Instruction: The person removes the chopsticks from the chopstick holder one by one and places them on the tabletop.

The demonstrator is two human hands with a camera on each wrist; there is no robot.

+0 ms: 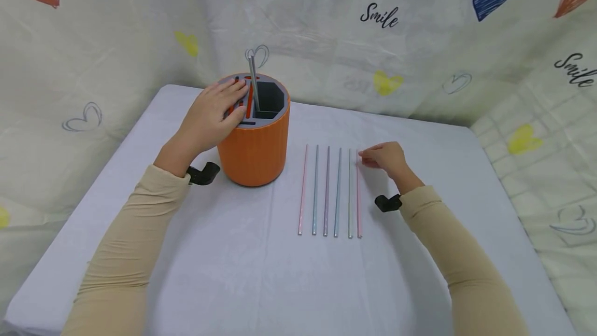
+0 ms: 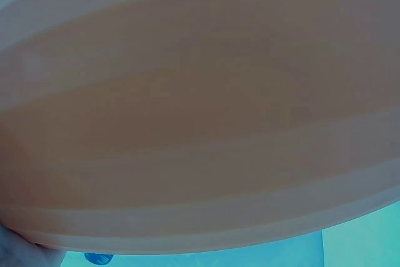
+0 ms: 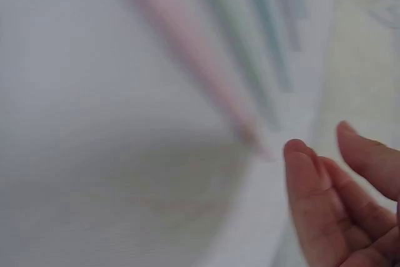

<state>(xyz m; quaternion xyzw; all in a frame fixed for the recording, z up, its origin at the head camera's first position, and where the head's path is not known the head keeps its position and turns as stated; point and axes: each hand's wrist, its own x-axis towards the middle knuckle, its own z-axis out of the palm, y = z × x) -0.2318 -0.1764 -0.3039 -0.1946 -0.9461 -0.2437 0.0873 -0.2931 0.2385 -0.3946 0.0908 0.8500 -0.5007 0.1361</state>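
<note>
An orange round desk organizer (image 1: 254, 154) with a grey slotted top stands at the back left. My left hand (image 1: 210, 110) rests on its top left rim with fingers extended. Several slim pastel pencils (image 1: 328, 191) lie side by side on the table, tips pointing away. At the right end of the row, my right hand (image 1: 384, 159) is beside the tip of a pink pencil (image 1: 358, 196). In the right wrist view, thumb and fingers stand apart close to that blurred pink tip, with nothing between them. The organizer's orange wall (image 2: 200, 123) fills the left wrist view.
Two thin grey sticks (image 1: 254, 84) stand upright in the organizer near its dark open compartment (image 1: 270, 97). A white cloth (image 1: 261, 284) covers the table. Behind it hangs a pale curtain (image 1: 308, 30) printed with hearts and words.
</note>
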